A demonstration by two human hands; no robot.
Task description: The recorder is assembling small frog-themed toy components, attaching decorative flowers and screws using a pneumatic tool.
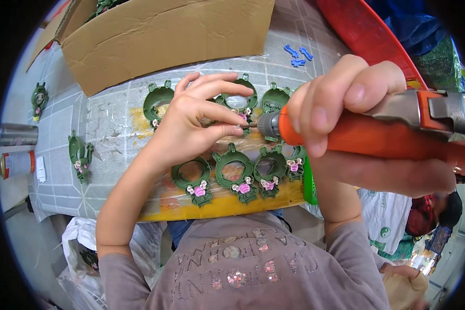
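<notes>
My right hand (341, 103) wraps round an orange electric screwdriver (377, 138) with a metal lever, held level over the table. Its grey nose and thin bit (254, 124) point left. At the bit's tip, the thumb and index finger of my left hand (191, 111) pinch together. Whatever small thing lies between them is too small to name. Green plastic animal-shaped frames with round openings lie beneath both hands, some partly covered. In the nearer row, one frame (233, 161) carries pink and cream ornaments, as does another frame (199, 193) to its left.
A cardboard box (170, 44) stands at the back, with a red basket (372, 39) to its right. Several small blue plastic pieces (298, 62) lie between them. Two more green pieces (78, 157) (39, 101) and a can (16, 164) are on the left. White plastic bags (80, 237) sit below the table edge.
</notes>
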